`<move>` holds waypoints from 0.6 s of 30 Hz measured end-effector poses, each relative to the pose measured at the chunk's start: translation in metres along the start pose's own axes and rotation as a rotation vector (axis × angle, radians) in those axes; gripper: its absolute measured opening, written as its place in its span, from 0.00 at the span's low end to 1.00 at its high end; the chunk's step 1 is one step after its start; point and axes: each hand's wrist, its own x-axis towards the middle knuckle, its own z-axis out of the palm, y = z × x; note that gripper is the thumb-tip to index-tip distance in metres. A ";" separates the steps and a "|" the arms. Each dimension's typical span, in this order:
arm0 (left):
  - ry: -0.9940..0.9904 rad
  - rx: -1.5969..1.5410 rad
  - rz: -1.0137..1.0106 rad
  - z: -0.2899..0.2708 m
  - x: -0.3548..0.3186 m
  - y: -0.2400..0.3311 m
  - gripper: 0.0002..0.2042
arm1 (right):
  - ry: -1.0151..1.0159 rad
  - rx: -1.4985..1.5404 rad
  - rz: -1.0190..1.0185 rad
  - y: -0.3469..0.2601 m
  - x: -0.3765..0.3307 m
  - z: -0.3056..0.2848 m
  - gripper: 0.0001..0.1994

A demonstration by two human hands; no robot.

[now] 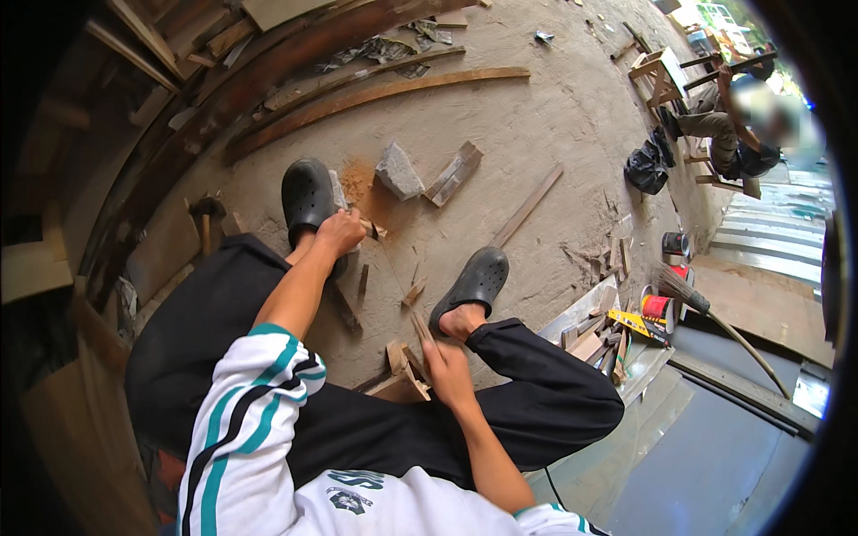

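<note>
Stick [419, 327] sits just left of the right clog [475, 284], its near end pinched in the right hand [447, 371]. Left hand [340, 234] curled round a dark-tipped piece [374, 231], kind unclear. Thin line [396, 272] between hands: cord or blade, can't tell. Step looks like tensioning it; next move likely calls for steady pull. Stick: slim, brown, bare wood.
</note>
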 end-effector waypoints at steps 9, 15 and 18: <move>-0.010 -0.039 -0.008 -0.007 0.012 0.014 0.09 | 0.059 0.069 0.023 0.013 0.036 0.008 0.23; 0.037 -0.007 -0.007 0.001 0.003 0.002 0.09 | -0.007 0.013 0.076 0.003 -0.013 -0.016 0.23; 0.023 -0.015 0.006 -0.006 0.003 0.007 0.09 | 0.029 0.018 0.063 -0.001 -0.016 -0.013 0.24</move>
